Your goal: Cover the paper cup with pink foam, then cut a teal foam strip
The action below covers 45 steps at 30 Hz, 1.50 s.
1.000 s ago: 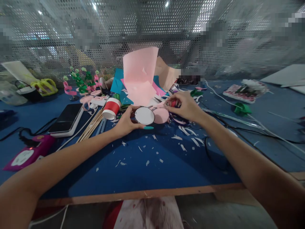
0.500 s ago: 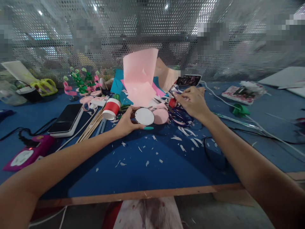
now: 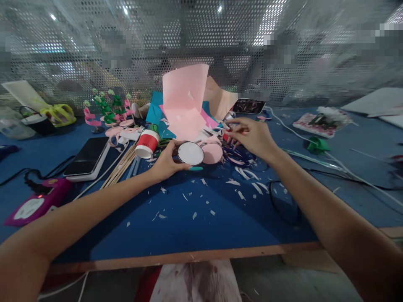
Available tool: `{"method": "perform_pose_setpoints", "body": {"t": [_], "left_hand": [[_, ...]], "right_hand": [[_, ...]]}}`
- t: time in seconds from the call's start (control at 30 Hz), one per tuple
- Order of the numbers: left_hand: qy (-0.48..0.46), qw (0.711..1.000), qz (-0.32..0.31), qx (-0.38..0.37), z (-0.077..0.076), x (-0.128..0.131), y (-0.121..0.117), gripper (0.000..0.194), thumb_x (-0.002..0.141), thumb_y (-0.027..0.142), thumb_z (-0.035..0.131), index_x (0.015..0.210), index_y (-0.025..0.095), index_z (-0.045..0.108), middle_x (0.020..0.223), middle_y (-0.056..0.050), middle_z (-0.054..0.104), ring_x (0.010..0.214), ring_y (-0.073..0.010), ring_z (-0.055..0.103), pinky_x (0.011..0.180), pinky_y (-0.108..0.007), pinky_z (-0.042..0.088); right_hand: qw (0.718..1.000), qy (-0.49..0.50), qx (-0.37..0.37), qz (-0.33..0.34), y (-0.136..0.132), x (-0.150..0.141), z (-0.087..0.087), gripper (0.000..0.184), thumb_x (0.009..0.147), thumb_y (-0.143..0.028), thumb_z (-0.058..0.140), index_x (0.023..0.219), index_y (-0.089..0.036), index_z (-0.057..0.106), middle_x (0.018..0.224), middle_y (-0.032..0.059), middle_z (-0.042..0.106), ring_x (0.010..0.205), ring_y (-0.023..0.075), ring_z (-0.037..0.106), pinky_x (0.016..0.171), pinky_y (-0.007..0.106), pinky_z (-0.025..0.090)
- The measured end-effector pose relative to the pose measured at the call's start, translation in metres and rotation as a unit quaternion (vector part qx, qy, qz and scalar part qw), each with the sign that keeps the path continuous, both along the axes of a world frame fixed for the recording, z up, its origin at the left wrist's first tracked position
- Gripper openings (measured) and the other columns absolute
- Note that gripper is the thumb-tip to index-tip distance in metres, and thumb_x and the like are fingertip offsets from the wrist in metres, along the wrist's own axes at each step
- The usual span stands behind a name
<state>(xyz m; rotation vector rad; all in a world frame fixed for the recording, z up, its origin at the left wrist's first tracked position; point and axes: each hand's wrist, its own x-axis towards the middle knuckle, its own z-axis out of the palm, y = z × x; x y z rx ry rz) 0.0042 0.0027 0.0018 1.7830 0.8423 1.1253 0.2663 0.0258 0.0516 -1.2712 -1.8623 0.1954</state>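
Observation:
My left hand (image 3: 168,158) holds a round white disc with a dark rim (image 3: 190,153) between thumb and fingers, just above the blue table. A teal patch (image 3: 195,168) shows at the thumb's end. Beside the disc, almost touching, lies a pink paper circle (image 3: 212,154). My right hand (image 3: 252,136) reaches over the clutter with its fingers apart and bent. Its fingertips are close to a small red thing (image 3: 226,136) and above dark blue loops (image 3: 237,156), whose kind I cannot make out. No object shows between these fingers.
A curled pink sheet (image 3: 185,92) stands behind the hands. Left are a red-and-white paper cup (image 3: 147,143), wooden sticks (image 3: 121,165), a phone-like device (image 3: 90,156) and a purple power strip (image 3: 39,201). White paper scraps (image 3: 241,195) are scattered in front; a phone (image 3: 248,106) leans behind.
My right hand has shifted slightly left and down, its fingers spreading toward the red thing. A small pink item behind that hand has come into sight. The left hand and disc stay put.

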Motion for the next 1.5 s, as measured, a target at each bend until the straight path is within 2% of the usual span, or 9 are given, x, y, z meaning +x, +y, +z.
{"method": "perform_pose_setpoints", "body": {"t": [0.3, 0.57, 0.7, 0.83, 0.93, 1.03, 1.23, 1.37, 1.5], "left_hand": [[0.001, 1.0, 0.0, 0.008, -0.001, -0.001, 0.001, 0.07, 0.051, 0.029, 0.081, 0.11, 0.017, 0.045, 0.121, -0.014, 0.053, 0.109, -0.0246, 0.053, 0.091, -0.042, 0.045], [-0.004, 1.0, -0.003, -0.002, 0.002, 0.0, -0.002, 0.07, 0.05, 0.028, 0.081, 0.108, 0.017, 0.044, 0.121, -0.014, 0.053, 0.11, -0.0255, 0.053, 0.09, -0.043, 0.045], [-0.004, 1.0, -0.005, -0.01, 0.004, 0.0, -0.003, 0.07, 0.05, 0.029, 0.081, 0.108, 0.017, 0.044, 0.12, -0.013, 0.053, 0.11, -0.0256, 0.052, 0.09, -0.042, 0.046], [-0.003, 1.0, -0.002, -0.004, 0.003, 0.0, -0.001, 0.07, 0.05, 0.029, 0.081, 0.108, 0.017, 0.045, 0.121, -0.013, 0.052, 0.11, -0.0254, 0.052, 0.09, -0.042, 0.045], [-0.003, 1.0, 0.004, -0.012, 0.003, 0.0, -0.001, 0.069, 0.05, 0.028, 0.081, 0.107, 0.017, 0.044, 0.12, -0.014, 0.052, 0.11, -0.0254, 0.052, 0.091, -0.043, 0.044], [-0.002, 1.0, 0.005, -0.024, 0.005, 0.001, -0.002, 0.068, 0.05, 0.026, 0.08, 0.106, 0.017, 0.044, 0.119, -0.014, 0.052, 0.109, -0.0253, 0.052, 0.09, -0.042, 0.044], [0.003, 1.0, 0.011, -0.022, 0.005, 0.001, -0.003, 0.069, 0.05, 0.028, 0.08, 0.108, 0.017, 0.044, 0.119, -0.014, 0.052, 0.109, -0.0248, 0.052, 0.089, -0.04, 0.045], [0.008, 1.0, 0.013, -0.017, 0.005, 0.001, -0.003, 0.069, 0.05, 0.028, 0.08, 0.109, 0.017, 0.045, 0.118, -0.013, 0.053, 0.109, -0.0252, 0.052, 0.087, -0.04, 0.047], [0.008, 1.0, 0.018, -0.019, 0.005, 0.001, -0.003, 0.069, 0.05, 0.026, 0.08, 0.109, 0.017, 0.044, 0.119, -0.013, 0.053, 0.109, -0.0254, 0.053, 0.086, -0.04, 0.047]], "right_hand": [[0.99, 0.142, -0.019, 0.018, 0.002, 0.001, 0.0, 0.031, 0.065, -0.023, 0.069, 0.095, -0.021, 0.067, 0.08, 0.0056, 0.071, 0.081, 0.0264, 0.067, 0.074, 0.043, 0.056], [0.998, 0.064, -0.019, -0.013, 0.002, 0.002, -0.002, 0.034, 0.056, -0.03, 0.076, 0.088, -0.022, 0.068, 0.062, 0.0021, 0.069, 0.067, 0.026, 0.067, 0.066, 0.039, 0.055], [0.998, 0.048, -0.038, 0.006, 0.002, -0.001, -0.005, 0.046, 0.06, -0.03, 0.074, 0.103, -0.02, 0.065, 0.072, 0.0046, 0.071, 0.061, 0.0227, 0.066, 0.062, 0.036, 0.054], [0.999, 0.026, -0.033, -0.002, 0.005, -0.001, -0.009, 0.04, 0.067, -0.021, 0.065, 0.108, -0.018, 0.064, 0.086, 0.0068, 0.072, 0.067, 0.0227, 0.068, 0.066, 0.037, 0.054], [0.998, 0.009, -0.01, -0.053, 0.008, 0.001, -0.011, 0.027, 0.07, -0.019, 0.063, 0.096, -0.018, 0.068, 0.081, 0.0066, 0.072, 0.073, 0.025, 0.068, 0.069, 0.039, 0.052], [0.996, -0.004, 0.003, -0.092, 0.009, 0.002, -0.011, 0.008, 0.069, -0.025, 0.066, 0.076, -0.02, 0.068, 0.065, 0.0053, 0.07, 0.067, 0.0258, 0.067, 0.067, 0.039, 0.051], [0.992, -0.003, 0.024, -0.121, 0.006, -0.001, -0.009, 0.019, 0.056, -0.032, 0.077, 0.059, -0.02, 0.062, 0.047, 0.0028, 0.062, 0.057, 0.024, 0.063, 0.057, 0.035, 0.048], [0.995, 0.051, 0.005, -0.082, 0.003, -0.003, -0.011, 0.023, 0.055, -0.036, 0.076, 0.066, -0.018, 0.067, 0.052, 0.0039, 0.065, 0.056, 0.0236, 0.064, 0.052, 0.033, 0.049], [0.99, 0.123, -0.046, -0.041, 0.005, -0.003, -0.015, 0.016, 0.064, -0.027, 0.07, 0.074, -0.015, 0.069, 0.065, 0.0077, 0.07, 0.063, 0.0251, 0.067, 0.058, 0.037, 0.055]]}}
